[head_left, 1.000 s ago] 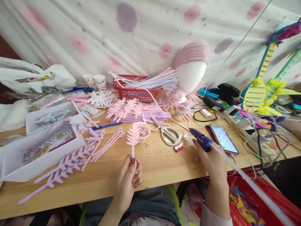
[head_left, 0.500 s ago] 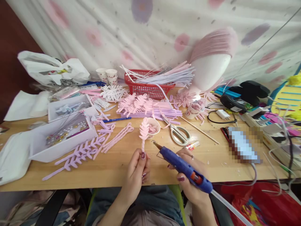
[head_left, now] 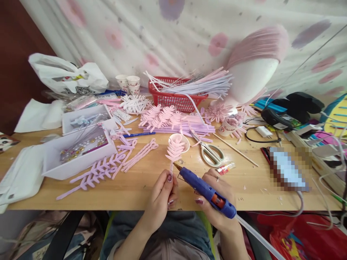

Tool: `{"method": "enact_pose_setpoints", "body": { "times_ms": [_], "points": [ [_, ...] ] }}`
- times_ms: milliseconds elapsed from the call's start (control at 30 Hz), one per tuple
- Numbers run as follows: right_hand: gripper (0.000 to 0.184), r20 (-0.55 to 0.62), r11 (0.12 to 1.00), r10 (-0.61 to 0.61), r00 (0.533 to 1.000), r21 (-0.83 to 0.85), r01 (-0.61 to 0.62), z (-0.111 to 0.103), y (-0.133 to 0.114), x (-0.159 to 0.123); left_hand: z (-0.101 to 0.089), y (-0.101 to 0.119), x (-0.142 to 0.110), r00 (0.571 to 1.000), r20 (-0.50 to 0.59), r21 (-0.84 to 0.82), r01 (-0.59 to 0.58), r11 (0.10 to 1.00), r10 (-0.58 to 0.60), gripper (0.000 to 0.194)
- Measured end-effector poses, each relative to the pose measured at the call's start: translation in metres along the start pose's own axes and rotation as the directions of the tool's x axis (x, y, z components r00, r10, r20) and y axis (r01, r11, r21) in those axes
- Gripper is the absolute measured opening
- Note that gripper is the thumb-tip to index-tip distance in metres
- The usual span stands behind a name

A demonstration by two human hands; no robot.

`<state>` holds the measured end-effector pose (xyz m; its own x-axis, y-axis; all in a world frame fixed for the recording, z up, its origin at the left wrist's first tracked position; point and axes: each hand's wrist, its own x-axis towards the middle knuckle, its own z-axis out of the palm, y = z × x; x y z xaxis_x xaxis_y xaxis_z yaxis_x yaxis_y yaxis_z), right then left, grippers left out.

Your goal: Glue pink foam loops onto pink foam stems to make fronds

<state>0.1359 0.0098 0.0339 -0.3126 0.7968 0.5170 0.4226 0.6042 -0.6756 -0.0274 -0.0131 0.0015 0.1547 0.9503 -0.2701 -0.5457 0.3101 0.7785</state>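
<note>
Pinched in the fingers of my left hand (head_left: 164, 193) is the twisted stem of a pink pipe-cleaner leaf sprig (head_left: 174, 148), held upright above the table's front part. My right hand (head_left: 218, 198) grips a blue hot glue gun (head_left: 206, 189), with a clear glue stick (head_left: 257, 231) trailing from its back. The gun's nozzle is at the sprig's stem, just below the lowest leaves; whether it touches I cannot tell. Behind the sprig, and partly hidden by it, stands a paper cup (head_left: 185, 144) with pink pieces inside.
Scissors (head_left: 213, 154) and a wooden stick (head_left: 235, 148) lie right of the cup. Pink leaf sprigs (head_left: 159, 117) are heaped before a red basket (head_left: 176, 102) of pipe cleaners. Purple sprigs (head_left: 100, 169) and a white box (head_left: 78, 159) are left. A phone (head_left: 287, 169) lies right.
The glue gun's nozzle has come left to the sprig's stem, from a gap away. The sprig has turned, showing its leaves more broadly. The whole view has shifted slightly.
</note>
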Motion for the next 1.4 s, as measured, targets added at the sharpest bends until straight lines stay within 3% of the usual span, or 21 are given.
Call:
{"method": "enact_pose_setpoints", "body": {
  "times_ms": [633,1167,1300,1400],
  "points": [
    [0.038,0.024,0.999,0.015,1.000,-0.030,-0.015,-0.002,0.000,-0.001,-0.004,-0.005,0.000,0.999,0.044,0.003,-0.020,1.000,0.020,0.040],
    [0.024,0.046,0.997,0.056,0.997,-0.051,-0.053,-0.005,-0.003,0.002,-0.006,-0.004,0.001,0.997,0.071,-0.012,-0.020,1.000,0.021,0.038],
    [0.022,0.023,0.990,0.090,0.996,-0.112,-0.087,-0.015,0.004,-0.002,-0.006,-0.003,0.002,0.998,0.055,-0.005,-0.009,1.000,0.009,0.040],
    [0.027,-0.101,0.964,0.170,0.980,-0.188,-0.186,-0.037,0.020,-0.008,-0.004,-0.001,0.002,0.999,0.053,-0.009,0.007,1.000,-0.007,0.044]
  ]
}}
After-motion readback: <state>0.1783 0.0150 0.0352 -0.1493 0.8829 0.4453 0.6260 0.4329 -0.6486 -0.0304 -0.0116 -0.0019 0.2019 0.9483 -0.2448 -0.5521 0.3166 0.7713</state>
